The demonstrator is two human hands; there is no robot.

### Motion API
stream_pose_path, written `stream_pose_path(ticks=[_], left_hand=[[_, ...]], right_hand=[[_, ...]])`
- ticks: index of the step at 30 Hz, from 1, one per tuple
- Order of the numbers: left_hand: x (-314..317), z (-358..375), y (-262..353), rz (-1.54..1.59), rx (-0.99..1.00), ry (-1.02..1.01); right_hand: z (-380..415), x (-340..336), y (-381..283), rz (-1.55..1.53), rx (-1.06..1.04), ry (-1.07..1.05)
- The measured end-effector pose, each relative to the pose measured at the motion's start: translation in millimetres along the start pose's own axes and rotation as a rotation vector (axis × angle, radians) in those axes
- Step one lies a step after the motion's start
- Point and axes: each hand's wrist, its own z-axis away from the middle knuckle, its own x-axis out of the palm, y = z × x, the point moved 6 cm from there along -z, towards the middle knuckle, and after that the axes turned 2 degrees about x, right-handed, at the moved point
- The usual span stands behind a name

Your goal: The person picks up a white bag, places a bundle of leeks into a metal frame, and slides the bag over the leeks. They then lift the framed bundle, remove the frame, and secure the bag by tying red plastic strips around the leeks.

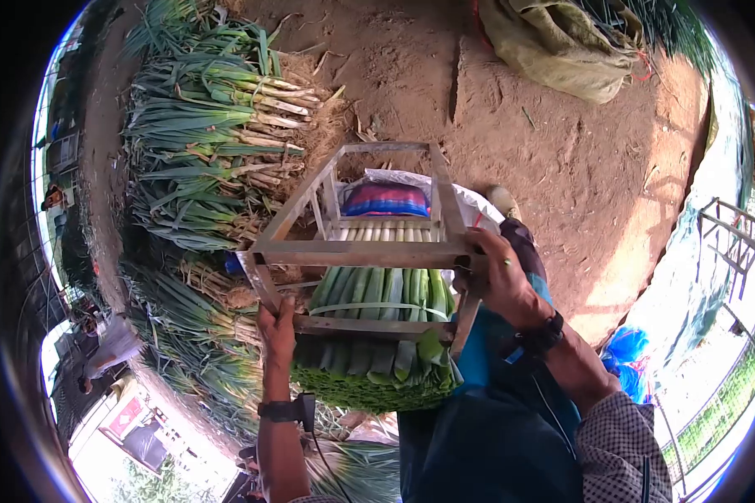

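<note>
A metal frame (356, 252) stands in front of me, with both of my hands on it. My right hand (505, 281) is wrapped round its near right corner. Down at the lower left bar, my left hand (278, 334) is closed on the frame, thumb on top. Inside the frame lies a bundle of leeks (383, 289), white stalks pointing away and cut green ends (369, 377) towards me. A pale band (377, 307) runs across the leaves. Beyond the stalks, a red and blue striped cloth (386, 199) rests in the frame over white sheeting.
Heaps of untrimmed leeks (197, 180) line the left side, roots facing inward. A burlap sack (562, 46) lies on the dirt floor (394, 84) at the upper right. Blue plastic bags (627, 356) and another metal frame (730, 235) are at the right. A person (109, 348) is at the far left.
</note>
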Motion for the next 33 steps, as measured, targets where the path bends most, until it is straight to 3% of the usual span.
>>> stream_pose_path(ticks=[6, 10, 13, 15, 18, 19, 20, 22, 27, 30, 33], left_hand=[[24, 24, 31, -0.053, 0.139, 0.013], [28, 26, 44, -0.193, 0.245, 0.035], [4, 28, 17, 0.066, 0.166, 0.034], [-16, 33, -5, 0.051, 0.189, 0.073], [-17, 36, 3, 0.089, 0.084, 0.034], [-17, 33, 9, -0.033, 0.061, 0.008], [-13, 31, 18, -0.076, 0.126, -0.016], [3, 15, 45, -0.148, 0.279, -0.073], [28, -44, 66, -0.420, 0.186, -0.141], [35, -61, 72, -0.276, 0.196, -0.132], [37, -78, 78, -0.300, 0.134, -0.151]], right_hand=[[39, -31, 60, -0.943, 0.503, 0.174], [46, -33, 47, -0.866, 0.488, 0.189], [42, -3, 24, -0.838, 0.506, 0.196], [38, 5, 22, -0.389, 0.255, 0.237], [38, 12, 16, -0.714, 0.406, 0.203], [39, 12, 17, -0.855, 0.451, 0.188], [35, 6, 21, -0.877, 0.420, 0.148], [30, -14, 31, -0.869, 0.507, 0.262], [-24, -47, 24, -0.834, 0.427, 0.063], [-43, -52, 17, -0.798, 0.418, 0.071], [-80, -64, 44, -0.849, 0.399, -0.102]])
